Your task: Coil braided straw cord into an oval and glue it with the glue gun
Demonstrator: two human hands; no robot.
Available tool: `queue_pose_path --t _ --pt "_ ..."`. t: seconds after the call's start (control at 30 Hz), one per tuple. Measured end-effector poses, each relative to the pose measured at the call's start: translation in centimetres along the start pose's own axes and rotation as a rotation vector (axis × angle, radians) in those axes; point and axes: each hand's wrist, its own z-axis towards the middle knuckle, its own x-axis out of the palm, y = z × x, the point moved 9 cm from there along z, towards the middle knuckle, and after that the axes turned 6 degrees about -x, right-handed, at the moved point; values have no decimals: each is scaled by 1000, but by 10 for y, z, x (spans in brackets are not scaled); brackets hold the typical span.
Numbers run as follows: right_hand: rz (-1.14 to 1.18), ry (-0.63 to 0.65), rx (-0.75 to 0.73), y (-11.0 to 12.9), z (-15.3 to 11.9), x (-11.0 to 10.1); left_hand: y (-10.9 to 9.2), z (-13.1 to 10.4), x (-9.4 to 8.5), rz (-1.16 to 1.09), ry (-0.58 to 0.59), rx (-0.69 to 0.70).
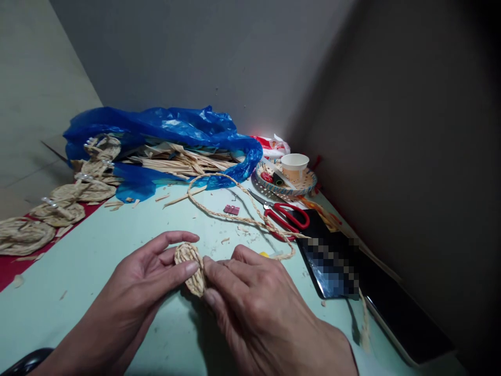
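Note:
A small oval coil of braided straw [191,279] is held up between both hands over the pale green table. My left hand [146,279] pinches it, thumb on the near face and the other fingers behind. At the coil's right edge, my right hand [250,284] is closed with thumb and forefinger pressed on it; its other fingers are curled. A long straw braid [219,213] loops over the table beyond my hands and runs right, across a dark tablet-like device. Where the braid joins the coil is hidden by my right hand.
Red-handled scissors [287,216] lie behind the right hand, near a pink clip [231,209]. A blue plastic bag [156,122] holds straw strips at the back. Woven coils [25,235] line the left edge. A basket [309,187] carries a cup [294,167]. Dark devices [407,313] lie right.

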Motion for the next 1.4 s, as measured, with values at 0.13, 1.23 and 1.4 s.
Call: queue_pose_path --t 0.13,1.23,1.4 --pt "49 39 19 1 0 2 -2 0 3 -40 -21 -6" --pt "-300 -280 -172 21 -3 0 -2 -10 8 -139 -37 -17" --pt "-300 -262 -102 15 -3 9 -2 -7 11 -138 -54 -16"
